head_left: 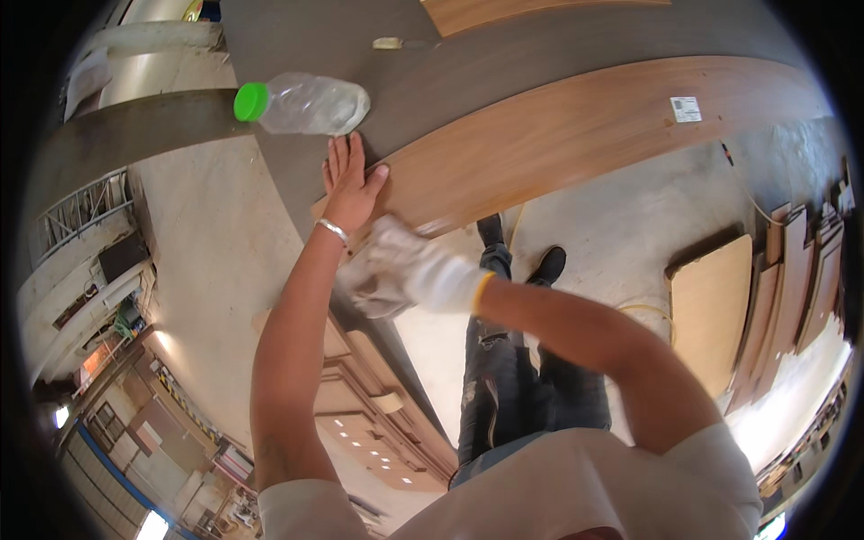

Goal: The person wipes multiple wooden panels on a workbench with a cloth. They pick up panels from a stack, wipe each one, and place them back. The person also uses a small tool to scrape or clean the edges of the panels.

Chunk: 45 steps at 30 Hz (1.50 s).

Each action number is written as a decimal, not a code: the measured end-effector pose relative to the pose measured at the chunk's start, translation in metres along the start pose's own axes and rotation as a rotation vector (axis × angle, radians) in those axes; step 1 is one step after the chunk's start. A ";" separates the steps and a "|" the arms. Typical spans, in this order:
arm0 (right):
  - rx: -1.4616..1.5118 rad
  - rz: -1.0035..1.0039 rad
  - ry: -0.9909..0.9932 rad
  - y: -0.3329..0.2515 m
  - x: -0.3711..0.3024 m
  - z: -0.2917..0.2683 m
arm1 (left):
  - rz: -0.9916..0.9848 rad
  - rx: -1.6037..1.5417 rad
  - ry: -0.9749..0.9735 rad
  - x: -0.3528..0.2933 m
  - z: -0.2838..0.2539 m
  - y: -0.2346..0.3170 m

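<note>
My bare left hand lies flat with its fingers stretched out, at the left end of a long brown wood panel. My right hand, in a white knitted glove with a yellow cuff, is closed on a greyish rag at the panel's near left corner. Motion blurs both the glove and the rag. Just beyond my left fingertips, a clear plastic bottle with a green cap lies on its side on the dark work table. A white label is stuck toward the panel's right end.
Another wood panel lies at the far edge, near a small pale-handled tool. Brown boards and a thick pale board stand at the right. More panels are stacked below left. A hose runs over the floor.
</note>
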State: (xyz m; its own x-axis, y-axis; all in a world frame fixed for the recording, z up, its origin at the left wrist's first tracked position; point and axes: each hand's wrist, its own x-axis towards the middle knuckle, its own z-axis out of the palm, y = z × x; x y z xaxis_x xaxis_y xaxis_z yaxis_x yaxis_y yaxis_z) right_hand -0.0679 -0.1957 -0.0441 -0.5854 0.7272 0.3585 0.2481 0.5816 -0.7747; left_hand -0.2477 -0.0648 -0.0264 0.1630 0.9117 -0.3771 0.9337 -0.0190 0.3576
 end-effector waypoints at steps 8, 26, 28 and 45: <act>-0.399 0.034 -0.105 0.021 -0.051 -0.143 | -0.010 -0.054 -0.170 -0.006 -0.015 0.007; -0.548 0.324 -0.333 0.043 -0.096 -0.235 | 0.051 0.004 -0.153 -0.006 -0.007 -0.008; -0.801 0.335 -0.100 0.072 -0.163 -0.300 | 0.079 0.025 -0.137 -0.005 -0.005 -0.004; -0.573 0.717 0.313 0.067 -0.151 -0.274 | 0.099 0.091 -0.145 -0.022 -0.011 -0.005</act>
State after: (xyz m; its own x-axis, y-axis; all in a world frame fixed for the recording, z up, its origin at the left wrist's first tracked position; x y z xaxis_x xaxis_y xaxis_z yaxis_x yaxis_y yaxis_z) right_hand 0.2487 -0.1666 -0.0071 0.0628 0.9943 0.0863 0.8529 -0.0085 -0.5221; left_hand -0.2597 -0.0802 -0.0102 0.2935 0.8350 -0.4654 0.9348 -0.1487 0.3227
